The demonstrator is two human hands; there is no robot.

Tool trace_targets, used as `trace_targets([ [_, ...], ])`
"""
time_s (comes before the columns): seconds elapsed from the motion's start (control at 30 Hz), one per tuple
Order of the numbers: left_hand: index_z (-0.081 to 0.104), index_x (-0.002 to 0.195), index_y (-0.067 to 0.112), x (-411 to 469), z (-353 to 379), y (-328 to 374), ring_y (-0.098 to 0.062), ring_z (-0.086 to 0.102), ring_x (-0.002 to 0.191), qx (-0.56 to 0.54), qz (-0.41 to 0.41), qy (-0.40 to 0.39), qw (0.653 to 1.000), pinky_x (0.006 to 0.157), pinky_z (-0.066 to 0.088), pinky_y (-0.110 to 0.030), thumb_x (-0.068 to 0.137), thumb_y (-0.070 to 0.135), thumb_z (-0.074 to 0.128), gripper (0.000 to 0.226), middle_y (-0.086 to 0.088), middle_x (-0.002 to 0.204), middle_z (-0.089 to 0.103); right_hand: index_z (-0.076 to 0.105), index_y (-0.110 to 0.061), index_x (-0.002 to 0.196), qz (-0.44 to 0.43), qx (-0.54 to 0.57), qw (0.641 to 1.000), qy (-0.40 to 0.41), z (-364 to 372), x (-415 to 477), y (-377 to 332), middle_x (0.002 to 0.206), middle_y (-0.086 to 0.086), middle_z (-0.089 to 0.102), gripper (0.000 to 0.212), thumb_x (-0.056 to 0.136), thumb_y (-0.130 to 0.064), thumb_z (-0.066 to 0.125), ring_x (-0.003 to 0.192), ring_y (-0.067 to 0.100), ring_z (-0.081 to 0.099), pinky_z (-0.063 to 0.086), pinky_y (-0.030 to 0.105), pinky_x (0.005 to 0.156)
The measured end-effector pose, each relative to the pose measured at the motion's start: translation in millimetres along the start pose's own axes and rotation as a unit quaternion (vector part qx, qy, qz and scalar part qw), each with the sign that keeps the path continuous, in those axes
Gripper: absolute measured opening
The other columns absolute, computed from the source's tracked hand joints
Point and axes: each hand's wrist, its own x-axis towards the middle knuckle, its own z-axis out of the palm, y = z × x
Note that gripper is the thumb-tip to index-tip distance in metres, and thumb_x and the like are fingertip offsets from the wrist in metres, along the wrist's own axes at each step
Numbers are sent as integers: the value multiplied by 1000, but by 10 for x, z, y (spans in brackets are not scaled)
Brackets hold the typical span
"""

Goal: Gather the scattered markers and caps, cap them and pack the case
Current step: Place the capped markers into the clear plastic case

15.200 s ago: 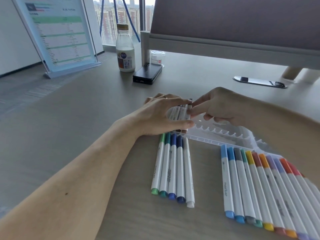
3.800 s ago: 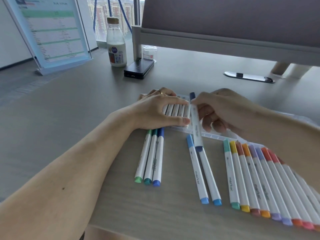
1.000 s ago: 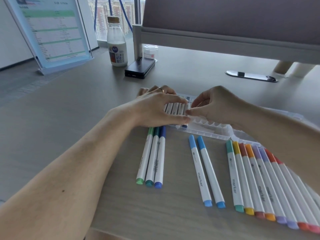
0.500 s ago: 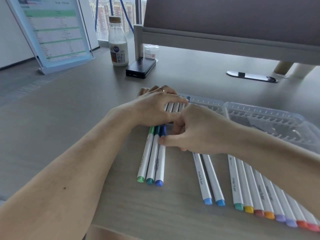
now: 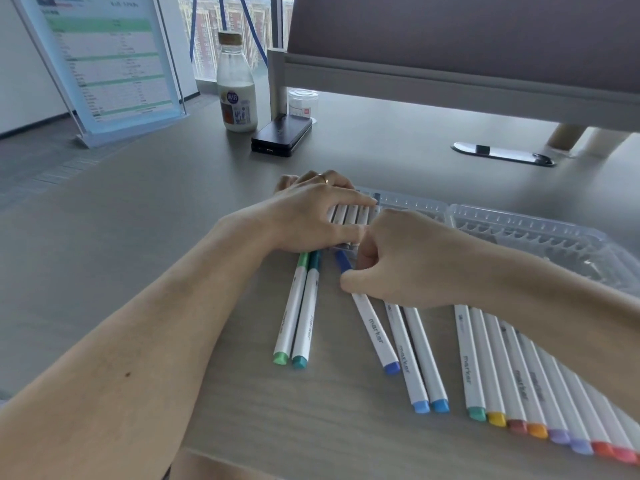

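A clear plastic marker case (image 5: 519, 230) lies open across the middle of the table. My left hand (image 5: 311, 216) rests flat on several white markers (image 5: 349, 214) seated in its left end. My right hand (image 5: 398, 261) pinches the dark blue marker (image 5: 375, 332) near its upper cap and has it angled away from the green marker (image 5: 289, 313) and teal marker (image 5: 306, 313). Two light blue markers (image 5: 415, 355) lie beside it. A row of several coloured markers (image 5: 519, 375) lies at the lower right, partly under my right forearm.
At the back left stand a milk bottle (image 5: 237, 88), a black box (image 5: 282, 135), a small clear jar (image 5: 303, 102) and a tilted sign holder (image 5: 104, 64). A partition (image 5: 450, 64) runs along the back. The table's front edge (image 5: 277, 465) is close below.
My right hand left the case, came down to the trio on the left and pulled the dark blue marker out to the right. My left hand stayed on the packed markers.
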Motion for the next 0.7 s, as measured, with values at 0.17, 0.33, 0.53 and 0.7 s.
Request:
trace_targets([
  [0.17,46,144,59,6,-13,1,-14,32,142,3,4,0,1000,114,22,-43,92,63,55,53,14,151,41,79,-19,68,46,131,990,-23,-165,0,102,61,0,71,40,88,-50,64,51,3,50,46,28,65],
  [0.33,47,143,58,-17,-24,6,-13,34,141,-7,-1,-6,1000,114,26,-44,85,81,49,62,16,149,42,79,-12,73,142,274,951,-30,-327,69,334,69,2,75,34,90,-39,68,60,10,55,47,28,69],
  [0.53,47,144,59,-23,-31,14,-13,33,141,-3,1,-3,1000,112,25,-42,89,80,49,59,16,151,40,78,-3,103,180,468,864,44,-359,200,648,92,12,79,26,89,-25,73,68,13,70,59,20,58],
  [0.7,47,144,58,-14,-23,1,-12,31,143,-1,3,2,1000,114,21,-41,87,82,49,62,17,151,41,79,-2,100,196,464,863,36,-308,296,738,92,14,79,32,73,-21,81,70,15,74,61,20,58],
])
